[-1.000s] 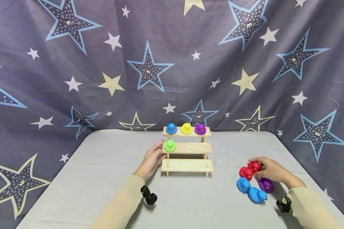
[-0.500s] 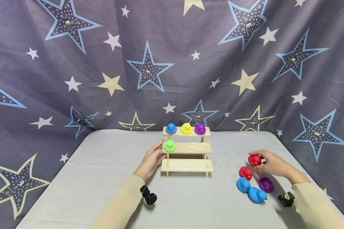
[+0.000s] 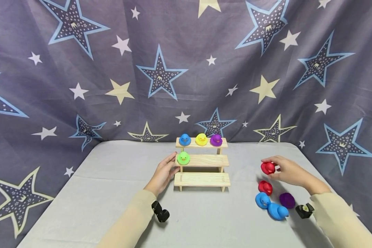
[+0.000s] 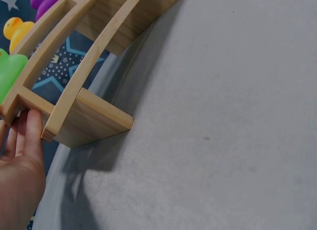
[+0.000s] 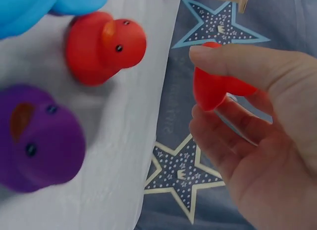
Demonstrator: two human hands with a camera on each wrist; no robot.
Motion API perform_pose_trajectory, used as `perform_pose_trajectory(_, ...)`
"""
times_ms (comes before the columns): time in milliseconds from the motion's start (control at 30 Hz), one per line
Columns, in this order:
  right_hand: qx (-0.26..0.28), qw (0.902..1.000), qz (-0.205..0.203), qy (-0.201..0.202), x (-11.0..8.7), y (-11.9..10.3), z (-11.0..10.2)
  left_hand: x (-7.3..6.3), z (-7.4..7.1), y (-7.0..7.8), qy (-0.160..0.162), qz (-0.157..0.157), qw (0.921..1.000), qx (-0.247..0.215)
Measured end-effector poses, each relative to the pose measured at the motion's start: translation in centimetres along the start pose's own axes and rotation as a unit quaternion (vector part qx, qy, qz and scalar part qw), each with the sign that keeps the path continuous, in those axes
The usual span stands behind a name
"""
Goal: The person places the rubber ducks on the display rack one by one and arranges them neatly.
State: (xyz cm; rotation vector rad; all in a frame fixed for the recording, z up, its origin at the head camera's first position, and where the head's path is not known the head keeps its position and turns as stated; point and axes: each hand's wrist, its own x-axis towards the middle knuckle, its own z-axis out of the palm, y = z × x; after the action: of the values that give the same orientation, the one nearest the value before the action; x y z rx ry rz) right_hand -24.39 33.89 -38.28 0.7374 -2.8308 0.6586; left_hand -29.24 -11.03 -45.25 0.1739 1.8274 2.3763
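The right hand (image 3: 289, 172) should keep its pinch on the small red toy duck (image 3: 268, 168), twelve o'clock from another red duck (image 3: 265, 187), light and level, while the left hand (image 3: 162, 175), fingers straight, steadies the three-tier pale-wood stand (image 3: 207, 159) at nine o'clock.

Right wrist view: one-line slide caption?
Right hand holding a red duck; another red duck and a purple duck sit on the grey table.
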Motion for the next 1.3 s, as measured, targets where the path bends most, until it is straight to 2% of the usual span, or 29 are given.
perform_pose_trajectory(267, 0.006, 0.9993, -0.037, 0.002, 1.5, -1.5, 0.3, 0.0, 0.0, 0.0, -0.001, -0.001, 1.0000, 0.002)
perform_pose_trajectory(500, 0.024, 0.9986, -0.047, -0.006, 3.1, -3.2, 1.2, 0.1, -0.1, -0.1, -0.002, 0.000, 1.0000, 0.001)
perform_pose_trajectory(933, 0.031, 0.9968, -0.073, -0.010, 6.6, -6.8, 4.3, 0.1, -0.2, -0.1, -0.007, 0.004, 1.0000, 0.005)
perform_pose_trajectory(1300, 0.085, 0.9921, -0.091, -0.020, 9.0, -9.7, 6.3, -0.1, -0.1, -0.1, -0.008, 0.009, 0.9999, 0.001)
